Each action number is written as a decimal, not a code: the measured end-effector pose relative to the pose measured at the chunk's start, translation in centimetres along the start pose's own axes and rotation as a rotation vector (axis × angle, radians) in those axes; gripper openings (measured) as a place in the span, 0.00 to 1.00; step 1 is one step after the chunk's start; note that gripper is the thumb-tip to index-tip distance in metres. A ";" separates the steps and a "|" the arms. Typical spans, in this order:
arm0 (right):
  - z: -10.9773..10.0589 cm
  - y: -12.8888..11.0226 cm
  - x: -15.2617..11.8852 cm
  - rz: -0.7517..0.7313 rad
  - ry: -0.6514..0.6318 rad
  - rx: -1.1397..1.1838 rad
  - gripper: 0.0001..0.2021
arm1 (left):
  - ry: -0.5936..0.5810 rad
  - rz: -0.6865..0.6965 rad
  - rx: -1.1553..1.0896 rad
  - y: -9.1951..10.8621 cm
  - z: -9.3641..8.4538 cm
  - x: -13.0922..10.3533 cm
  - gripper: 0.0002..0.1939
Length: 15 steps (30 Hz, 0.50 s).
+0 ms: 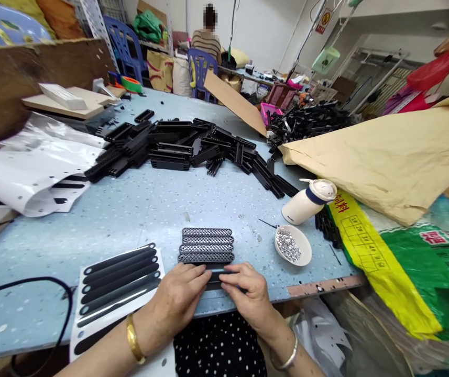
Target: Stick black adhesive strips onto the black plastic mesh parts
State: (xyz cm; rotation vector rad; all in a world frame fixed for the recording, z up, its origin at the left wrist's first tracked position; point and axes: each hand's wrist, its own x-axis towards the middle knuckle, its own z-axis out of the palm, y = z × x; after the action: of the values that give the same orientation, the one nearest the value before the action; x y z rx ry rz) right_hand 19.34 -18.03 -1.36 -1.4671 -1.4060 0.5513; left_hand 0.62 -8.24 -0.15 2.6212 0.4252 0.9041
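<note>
Near the table's front edge, my left hand (183, 290) and my right hand (248, 288) both have their fingers closed on one slim black plastic bar (214, 280). My hands cover both ends of it. Just beyond my fingertips lies a row of several grey-black bars (206, 246) with a lattice pattern, side by side. Left of my left hand is a white backing sheet (157, 262) carrying long black rounded strips (120, 277), with bare white patches between some of them. To the right, a white bowl (306, 246) holds many small shiny metal pieces (288, 245).
A long heap of black bars (169, 149) crosses the table's middle. A cream flask (305, 204) stands behind the bowl. Crumpled white sheets (39, 173) lie left, a green-yellow sack (405, 272) right, a black cable (23, 280) front left. A person (207, 42) sits far back.
</note>
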 end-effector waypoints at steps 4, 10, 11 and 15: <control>0.7 -0.1 0.1 -0.008 0.038 0.003 0.09 | 0.070 0.020 -0.065 -0.4 0.7 -0.5 0.13; -1.2 -1.4 0.2 -0.011 0.096 -0.094 0.07 | 0.075 -0.063 -0.084 -0.2 -4.7 -1.0 0.13; -1.6 -1.8 0.0 -0.052 0.108 -0.135 0.08 | 0.102 -0.097 -0.051 -0.3 -6.3 -1.5 0.14; -1.5 -4.4 -0.6 -0.221 0.078 -0.198 0.09 | 0.271 -0.460 0.092 -0.4 -11.8 -5.7 0.06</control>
State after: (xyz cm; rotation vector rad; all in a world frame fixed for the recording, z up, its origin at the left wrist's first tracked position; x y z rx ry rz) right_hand 18.41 -19.87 2.85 -1.4463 -1.5708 0.2190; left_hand -11.22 -7.57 5.41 2.3245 1.1073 1.0924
